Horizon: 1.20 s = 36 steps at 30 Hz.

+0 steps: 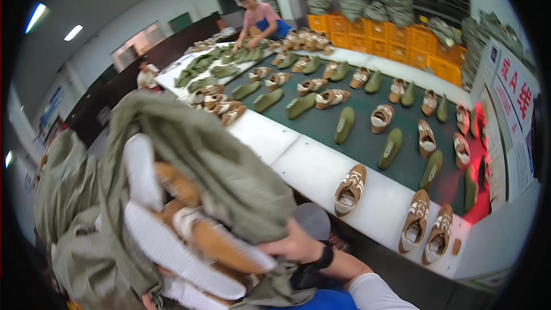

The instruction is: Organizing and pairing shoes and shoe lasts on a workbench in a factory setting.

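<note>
A grey-green cloth sack (189, 132) gapes in front of me, its mouth full of tan and brown shoes (221, 247) with white ridged soles (172, 247). My right hand (294, 244), with a dark band on its wrist, grips the sack's edge at the right side of the opening, beside the shoes. Its fingertips are partly hidden by cloth. Of my left hand (148, 301) only a sliver of skin shows low against the sack, and its fingers are hidden. Another bulging sack (66, 178) is just to the left.
A green conveyor belt (321, 123) with white edges carries brown sneakers and green shoe lasts in rows. Three sneakers (350, 189) stand on its near ledge. Across the table a person (261, 20) handles green pieces. Orange crates (396, 37) line the wall; a sign panel (511, 115) stands right.
</note>
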{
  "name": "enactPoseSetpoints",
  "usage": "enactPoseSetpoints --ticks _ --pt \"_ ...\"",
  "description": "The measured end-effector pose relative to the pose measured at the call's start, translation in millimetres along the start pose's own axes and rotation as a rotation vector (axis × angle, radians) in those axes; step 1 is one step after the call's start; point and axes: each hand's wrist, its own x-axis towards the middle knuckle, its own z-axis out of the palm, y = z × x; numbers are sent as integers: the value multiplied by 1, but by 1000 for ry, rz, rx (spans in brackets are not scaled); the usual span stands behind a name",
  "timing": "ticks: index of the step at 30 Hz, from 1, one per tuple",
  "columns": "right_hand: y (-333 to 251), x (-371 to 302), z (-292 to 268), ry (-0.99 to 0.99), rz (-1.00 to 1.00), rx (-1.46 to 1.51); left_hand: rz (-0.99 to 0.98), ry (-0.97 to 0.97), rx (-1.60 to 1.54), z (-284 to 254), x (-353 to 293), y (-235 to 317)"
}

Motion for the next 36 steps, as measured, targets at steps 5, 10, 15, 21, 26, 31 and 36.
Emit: enactPoseSetpoints --ticks 5,10,15,21,26,31,36 --pt "7 97 32 -46 82 302 39 -104 152 76 135 -25" --pt "36 180 39 -42 132 429 61 -151 222 116 229 -51" --pt "57 256 21 9 4 582 57 -155 226 127 276 -84" --pt "83 417 -33 -26 -326 399 -99 -123 139 132 257 -138" --pt "176 541 -99 20 8 201 -329 -135 71 162 235 -193" --pt "181 558 -92 86 262 29 -400 -334 -147 127 301 -250" --pt "213 608 -87 272 206 -139 -543 -821 -441 165 369 -211"
